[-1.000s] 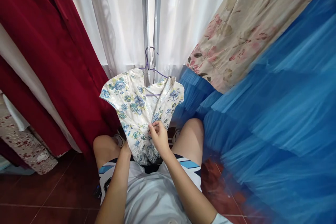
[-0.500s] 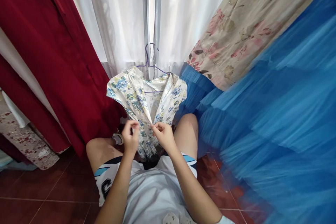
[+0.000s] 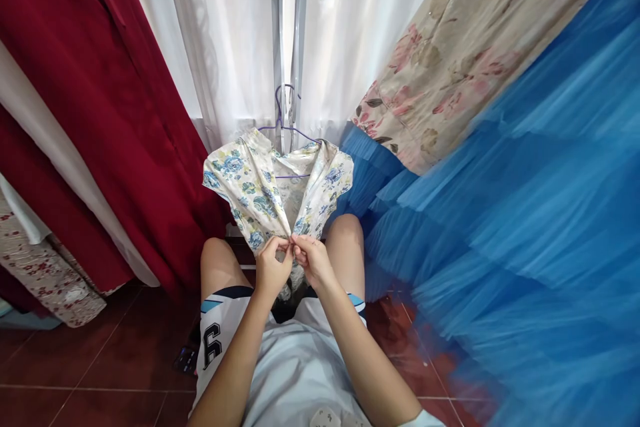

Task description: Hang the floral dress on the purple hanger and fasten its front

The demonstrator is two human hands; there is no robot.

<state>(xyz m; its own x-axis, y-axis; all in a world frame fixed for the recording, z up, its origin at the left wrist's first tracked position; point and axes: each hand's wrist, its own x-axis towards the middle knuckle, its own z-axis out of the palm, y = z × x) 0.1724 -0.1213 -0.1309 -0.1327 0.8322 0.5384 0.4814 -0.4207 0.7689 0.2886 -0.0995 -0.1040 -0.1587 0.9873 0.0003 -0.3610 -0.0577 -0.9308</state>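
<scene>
A white dress with blue and yellow flowers [image 3: 263, 197] hangs in front of me on a purple wire hanger [image 3: 281, 125]. My left hand [image 3: 275, 265] and my right hand [image 3: 313, 259] meet at the bottom of its V neckline. Both hands are closed in a pinch on the cloth there, fingertips touching or nearly so. Whether a button or other small fastener is between the fingers cannot be made out. The dress's lower part drops between my knees, largely hidden behind my hands.
White curtains [image 3: 235, 33] hang behind the dress. Long red cloth [image 3: 110, 113] is on the left; a beige floral garment [image 3: 430, 80] and layered blue tulle [image 3: 500, 227] are on the right. A dark device with buttons [image 3: 186, 359] lies on the red tiled floor [image 3: 115, 360].
My left hand has moved right and closed on the cloth at the neckline beside my right hand. My left knee has swung inward, and the dark device on the floor has come into view.
</scene>
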